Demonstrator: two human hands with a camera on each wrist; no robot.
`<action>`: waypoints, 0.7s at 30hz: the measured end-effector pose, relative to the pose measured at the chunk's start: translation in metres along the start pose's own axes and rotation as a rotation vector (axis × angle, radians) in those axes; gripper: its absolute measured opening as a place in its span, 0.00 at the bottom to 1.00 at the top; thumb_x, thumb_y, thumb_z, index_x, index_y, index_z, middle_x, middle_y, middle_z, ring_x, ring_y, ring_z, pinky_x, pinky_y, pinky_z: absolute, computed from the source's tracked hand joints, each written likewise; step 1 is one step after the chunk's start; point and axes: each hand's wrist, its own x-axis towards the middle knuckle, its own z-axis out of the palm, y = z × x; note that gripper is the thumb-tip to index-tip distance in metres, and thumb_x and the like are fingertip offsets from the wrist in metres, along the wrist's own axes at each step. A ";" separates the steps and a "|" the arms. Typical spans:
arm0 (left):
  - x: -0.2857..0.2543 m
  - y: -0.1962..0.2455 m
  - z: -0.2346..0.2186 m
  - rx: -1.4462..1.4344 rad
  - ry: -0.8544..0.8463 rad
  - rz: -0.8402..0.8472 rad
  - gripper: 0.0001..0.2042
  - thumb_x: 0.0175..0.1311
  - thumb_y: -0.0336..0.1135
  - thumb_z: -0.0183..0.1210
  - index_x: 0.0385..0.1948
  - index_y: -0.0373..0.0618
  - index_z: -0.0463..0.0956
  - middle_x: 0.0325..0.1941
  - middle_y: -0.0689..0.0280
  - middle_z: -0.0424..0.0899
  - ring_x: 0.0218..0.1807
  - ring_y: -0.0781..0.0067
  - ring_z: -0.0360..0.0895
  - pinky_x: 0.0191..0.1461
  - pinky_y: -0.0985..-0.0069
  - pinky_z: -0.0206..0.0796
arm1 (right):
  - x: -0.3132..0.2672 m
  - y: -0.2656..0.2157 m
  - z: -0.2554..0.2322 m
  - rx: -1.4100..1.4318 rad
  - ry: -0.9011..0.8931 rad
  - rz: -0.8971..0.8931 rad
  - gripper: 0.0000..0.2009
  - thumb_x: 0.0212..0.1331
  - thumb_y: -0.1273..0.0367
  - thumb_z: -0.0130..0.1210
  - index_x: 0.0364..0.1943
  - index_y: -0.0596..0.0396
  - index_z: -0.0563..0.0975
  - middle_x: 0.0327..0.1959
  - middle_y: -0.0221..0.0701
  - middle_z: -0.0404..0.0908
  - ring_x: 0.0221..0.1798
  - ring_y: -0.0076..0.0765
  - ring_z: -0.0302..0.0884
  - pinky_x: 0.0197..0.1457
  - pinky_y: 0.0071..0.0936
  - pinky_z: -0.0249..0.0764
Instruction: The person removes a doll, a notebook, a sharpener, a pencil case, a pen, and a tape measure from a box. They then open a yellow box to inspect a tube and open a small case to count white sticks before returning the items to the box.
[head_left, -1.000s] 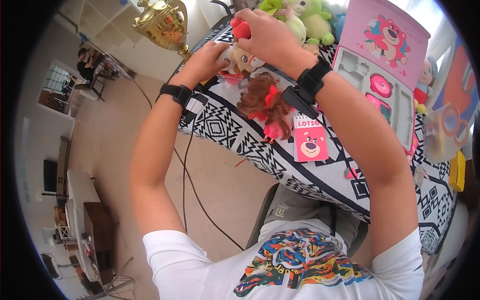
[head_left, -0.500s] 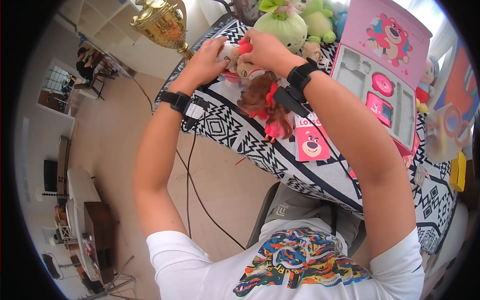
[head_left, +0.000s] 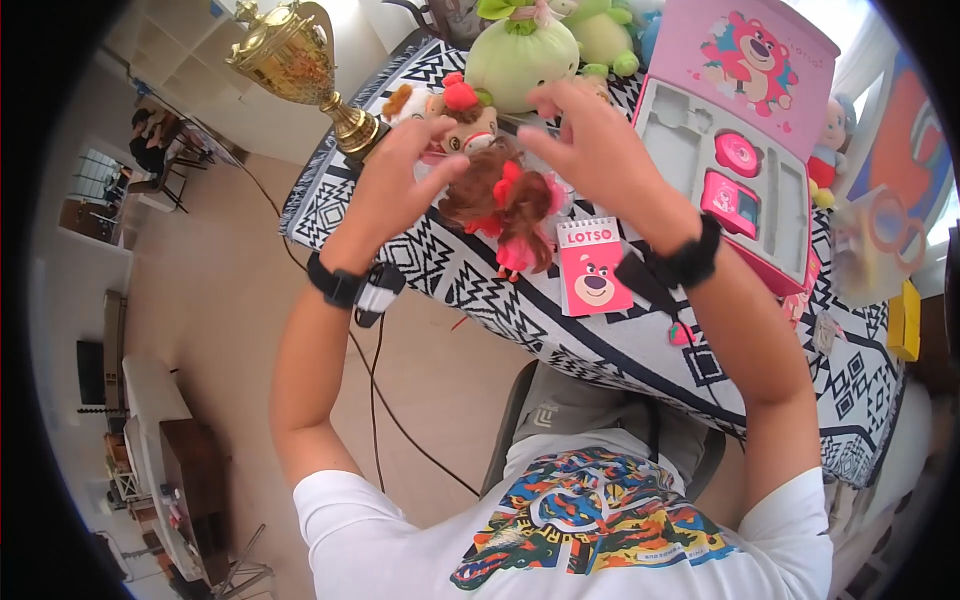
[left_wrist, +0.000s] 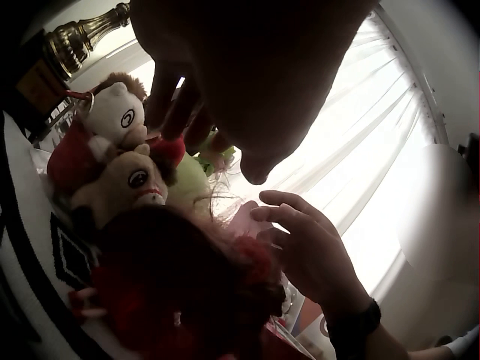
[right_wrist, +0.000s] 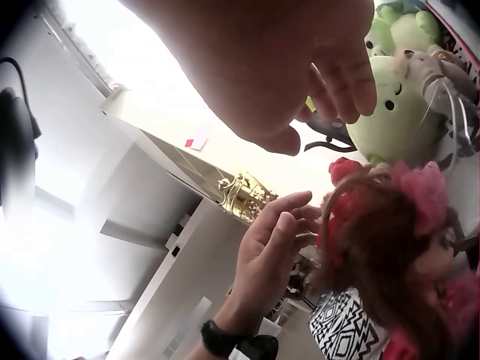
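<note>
My left hand (head_left: 395,185) hangs with loosely spread fingers beside two small plush toys at the table's far left end. One is a white plush (left_wrist: 118,114) with a brown mane; in front of it sits a tan plush (left_wrist: 124,184) with big dark eyes. A red ball-like piece (head_left: 460,95) sits at the top of the tan one. Just nearer stands a doll (head_left: 490,190) with long brown hair and red bows, between the hands. My right hand (head_left: 605,155) is raised to the doll's right, fingers relaxed and holding nothing, in front of a round green plush (head_left: 520,65).
A gold trophy (head_left: 290,60) stands at the left end. On the right lies an opened pink box (head_left: 655,125) with a grey insert. A pink notepad (head_left: 595,280) rests on the patterned tablecloth (head_left: 480,320). More green plush toys (head_left: 600,45) line the back.
Both hands have let go of the plush toys and the red piece. The right hand has drawn back to the right; the left has lowered slightly towards the body. The head view has shifted.
</note>
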 end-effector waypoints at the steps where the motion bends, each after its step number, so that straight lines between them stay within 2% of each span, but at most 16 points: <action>1: -0.008 0.007 0.003 -0.049 -0.077 -0.022 0.26 0.64 0.41 0.66 0.62 0.41 0.73 0.54 0.55 0.80 0.55 0.57 0.78 0.59 0.66 0.70 | -0.015 -0.004 0.001 -0.010 -0.008 -0.003 0.27 0.59 0.59 0.63 0.60 0.55 0.73 0.51 0.46 0.81 0.55 0.55 0.80 0.58 0.44 0.76; 2: -0.014 0.018 0.007 -0.078 -0.112 0.010 0.29 0.62 0.40 0.68 0.64 0.42 0.72 0.56 0.57 0.78 0.57 0.56 0.77 0.61 0.65 0.69 | -0.032 -0.006 0.004 -0.018 -0.035 0.028 0.27 0.58 0.59 0.64 0.60 0.54 0.72 0.52 0.45 0.80 0.55 0.55 0.80 0.58 0.44 0.76; 5: -0.032 0.013 0.034 -0.087 -0.109 0.077 0.30 0.61 0.36 0.68 0.67 0.43 0.70 0.57 0.58 0.76 0.58 0.56 0.76 0.63 0.64 0.69 | -0.059 -0.013 0.017 -0.037 -0.130 0.058 0.27 0.57 0.60 0.65 0.60 0.52 0.72 0.53 0.43 0.77 0.54 0.54 0.79 0.56 0.43 0.77; 6: -0.035 0.016 0.040 -0.124 -0.102 0.024 0.28 0.59 0.32 0.68 0.64 0.41 0.71 0.57 0.57 0.76 0.59 0.56 0.77 0.64 0.64 0.68 | -0.061 -0.015 0.023 -0.046 -0.192 0.054 0.27 0.57 0.62 0.66 0.60 0.52 0.71 0.54 0.43 0.76 0.54 0.54 0.79 0.56 0.43 0.77; 7: -0.038 0.014 0.044 -0.118 -0.106 0.026 0.28 0.59 0.32 0.68 0.64 0.41 0.71 0.57 0.57 0.76 0.59 0.56 0.77 0.64 0.64 0.68 | -0.064 -0.010 0.033 -0.040 -0.187 0.053 0.27 0.57 0.62 0.66 0.60 0.52 0.71 0.54 0.43 0.76 0.54 0.54 0.79 0.56 0.43 0.77; 9: -0.041 0.008 0.050 -0.139 -0.077 -0.073 0.26 0.58 0.29 0.68 0.60 0.40 0.72 0.58 0.56 0.76 0.59 0.55 0.77 0.64 0.66 0.69 | -0.068 -0.004 0.048 -0.052 -0.095 -0.061 0.27 0.55 0.67 0.65 0.61 0.52 0.71 0.53 0.41 0.76 0.54 0.54 0.79 0.55 0.44 0.77; 10: -0.041 0.006 0.052 -0.101 -0.067 -0.052 0.24 0.57 0.27 0.67 0.57 0.39 0.72 0.58 0.55 0.76 0.59 0.54 0.77 0.62 0.67 0.71 | -0.071 -0.005 0.048 -0.020 -0.076 -0.058 0.25 0.56 0.73 0.62 0.60 0.53 0.71 0.51 0.42 0.76 0.54 0.56 0.78 0.55 0.44 0.77; 14: -0.042 0.016 0.053 -0.195 -0.055 -0.171 0.27 0.57 0.25 0.65 0.61 0.41 0.71 0.59 0.55 0.76 0.60 0.52 0.76 0.61 0.67 0.71 | -0.072 -0.001 0.055 0.055 -0.008 -0.057 0.27 0.53 0.76 0.62 0.61 0.51 0.71 0.52 0.40 0.76 0.50 0.54 0.80 0.50 0.43 0.80; 16: -0.035 0.028 0.051 -0.030 0.060 0.127 0.30 0.56 0.24 0.65 0.64 0.44 0.70 0.59 0.54 0.76 0.61 0.51 0.76 0.61 0.65 0.71 | -0.073 -0.001 0.055 0.140 0.051 -0.171 0.24 0.54 0.78 0.60 0.57 0.50 0.74 0.49 0.40 0.77 0.49 0.54 0.81 0.49 0.42 0.80; 17: -0.036 0.027 0.050 -0.031 0.057 0.130 0.30 0.56 0.24 0.65 0.64 0.44 0.70 0.59 0.54 0.76 0.61 0.51 0.76 0.61 0.65 0.71 | -0.074 -0.002 0.055 0.140 0.053 -0.169 0.24 0.54 0.78 0.60 0.57 0.50 0.74 0.49 0.40 0.77 0.49 0.54 0.81 0.49 0.42 0.80; 19: -0.034 0.022 0.047 -0.023 -0.106 0.138 0.33 0.53 0.25 0.67 0.66 0.43 0.70 0.57 0.54 0.75 0.58 0.48 0.76 0.62 0.62 0.70 | -0.074 -0.003 0.054 0.224 0.029 -0.206 0.20 0.54 0.79 0.59 0.53 0.50 0.77 0.46 0.39 0.78 0.46 0.52 0.81 0.47 0.39 0.80; 20: -0.034 0.022 0.045 -0.022 -0.110 0.146 0.33 0.53 0.25 0.67 0.66 0.43 0.70 0.57 0.54 0.75 0.58 0.48 0.76 0.62 0.62 0.70 | -0.076 -0.004 0.052 0.223 0.038 -0.204 0.20 0.54 0.79 0.59 0.53 0.50 0.77 0.46 0.39 0.78 0.46 0.52 0.81 0.47 0.39 0.80; 21: -0.035 0.024 0.044 -0.049 -0.106 0.096 0.31 0.54 0.25 0.68 0.64 0.42 0.70 0.57 0.54 0.76 0.58 0.48 0.76 0.62 0.62 0.70 | -0.079 -0.005 0.048 0.246 0.037 -0.192 0.17 0.53 0.79 0.57 0.48 0.53 0.77 0.44 0.39 0.78 0.46 0.53 0.81 0.48 0.41 0.79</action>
